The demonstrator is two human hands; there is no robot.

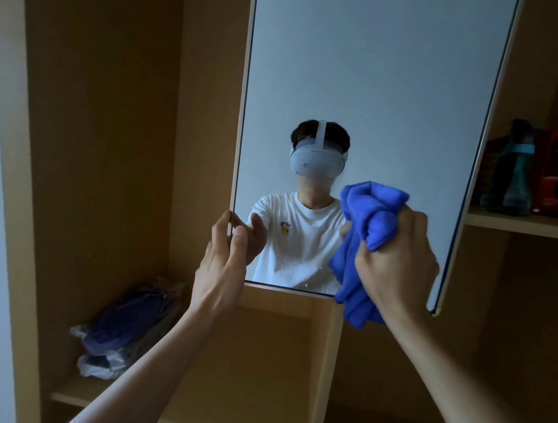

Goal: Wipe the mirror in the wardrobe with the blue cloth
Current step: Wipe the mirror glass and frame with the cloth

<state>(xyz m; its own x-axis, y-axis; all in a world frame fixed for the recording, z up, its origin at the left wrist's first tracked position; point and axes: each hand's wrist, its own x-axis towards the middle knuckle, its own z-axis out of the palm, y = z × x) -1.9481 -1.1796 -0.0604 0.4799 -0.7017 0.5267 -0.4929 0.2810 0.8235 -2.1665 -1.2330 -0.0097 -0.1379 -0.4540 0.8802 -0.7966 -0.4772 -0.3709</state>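
Mirror (370, 83) hangs as a tall panel in the middle of the wooden wardrobe (107, 124). In front of its lower right part the right hand (400, 258) clenches the bunched blue cloth (366, 220) (a tail of it hangs below the glass). The left hand (220, 260) pinches the mirror's left edge between thumb and fingers. A teal bottle (512, 174) stands on the right shelf.
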